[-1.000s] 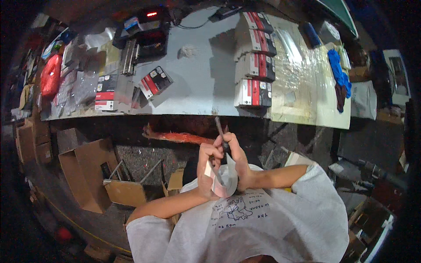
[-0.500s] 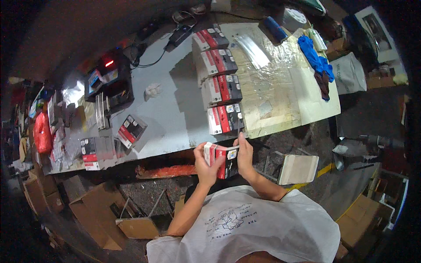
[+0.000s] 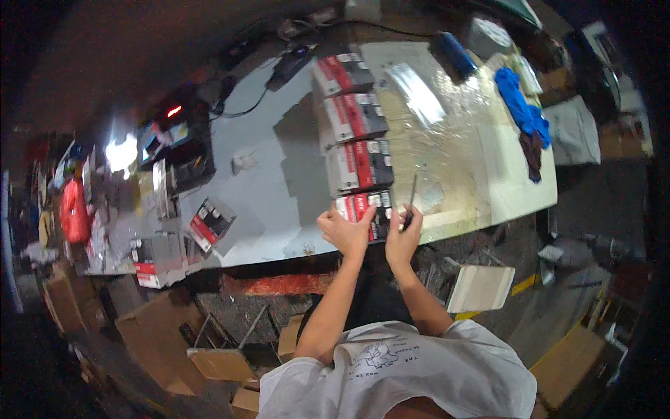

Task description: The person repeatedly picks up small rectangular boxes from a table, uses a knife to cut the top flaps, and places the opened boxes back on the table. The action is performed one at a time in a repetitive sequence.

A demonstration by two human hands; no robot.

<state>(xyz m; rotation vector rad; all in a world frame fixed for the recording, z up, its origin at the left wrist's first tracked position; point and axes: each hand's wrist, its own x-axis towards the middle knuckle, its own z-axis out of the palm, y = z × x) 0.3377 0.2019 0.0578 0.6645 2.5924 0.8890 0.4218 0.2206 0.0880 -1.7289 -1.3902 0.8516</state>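
Note:
My left hand (image 3: 345, 232) grips the near end of a small red, white and black carton (image 3: 361, 202) at the table's front edge. Its thumb lies over the carton's top and its fingers are on the left side. My right hand (image 3: 403, 236) is closed round a thin, dark, pen-like tool (image 3: 413, 190), which points up and away; its exact kind is too blurred to tell. That hand is beside the carton's right side. Beyond it, matching cartons stand in a row of stacks, the nearest being a carton stack (image 3: 363, 166).
A lone carton (image 3: 211, 225) and a carton group (image 3: 157, 262) sit on the left of the table (image 3: 262, 237). A black device (image 3: 185, 133) with a red light stands behind. Clear film strips (image 3: 417, 94), a blue roll (image 3: 457, 56) and blue cloth (image 3: 516, 101) lie at right.
Both hands have moved forward from in front of my body to the nearest carton stack, bringing the held carton to the table. The tool in my right hand now shows more plainly.

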